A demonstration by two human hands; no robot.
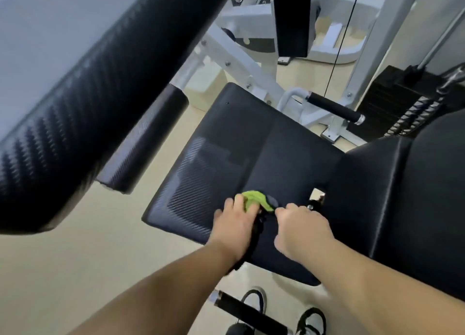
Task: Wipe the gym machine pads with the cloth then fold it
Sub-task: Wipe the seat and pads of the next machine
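The green cloth [254, 198] lies bunched on the near part of the black seat pad [251, 145], half hidden under the left hand [236, 221], whose fingers curl over it. The right hand [302, 225] is curled just beside it. I cannot tell if it pinches the cloth's edge.

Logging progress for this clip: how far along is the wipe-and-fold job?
Done: nothing provable; no pad shows wipe marks. In hand: left hand grips the bunched green cloth on the seat pad; right hand is curled beside it, grip unclear. Left: the fold, as the cloth is crumpled; the long pad and back pad may need wiping.
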